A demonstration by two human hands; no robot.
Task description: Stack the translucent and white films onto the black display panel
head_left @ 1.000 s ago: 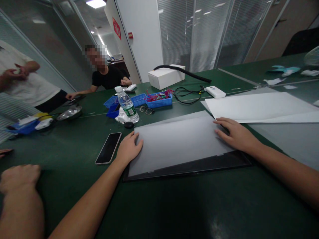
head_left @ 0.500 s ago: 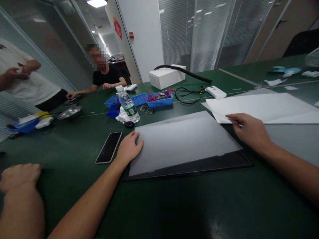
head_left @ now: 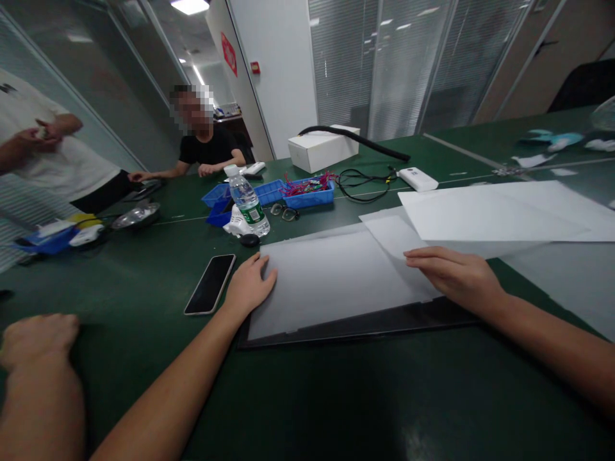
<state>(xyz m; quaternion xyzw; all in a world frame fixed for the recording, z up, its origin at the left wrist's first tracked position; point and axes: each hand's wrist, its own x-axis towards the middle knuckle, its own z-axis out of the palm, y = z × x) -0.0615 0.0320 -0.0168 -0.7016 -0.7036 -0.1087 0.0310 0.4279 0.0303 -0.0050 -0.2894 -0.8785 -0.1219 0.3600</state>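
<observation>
A pale translucent sheet (head_left: 312,282) lies on a black flat panel (head_left: 355,328) in front of me. My left hand (head_left: 250,282) rests at the sheet's left edge, thumb spread from the fingers, holding nothing. My right hand (head_left: 459,278), over the panel's right side, pinches the near edge of a second thin translucent sheet (head_left: 391,234). That sheet overlaps the first one's right part and runs back under a white sheet (head_left: 485,208). How much of it lies under the white one is hidden.
A phone (head_left: 210,285) lies left of my left hand. Beyond are a water bottle (head_left: 250,208), eyeglasses (head_left: 284,211), a blue tray (head_left: 310,197) of wires, a white box (head_left: 323,150) and a white device (head_left: 418,179). Another person's fist (head_left: 41,339) rests at lower left; two people are across the table.
My right hand has moved left and nearer, drawing the thin translucent sheet from the stack over the panel's right side. My left hand stays in place.
</observation>
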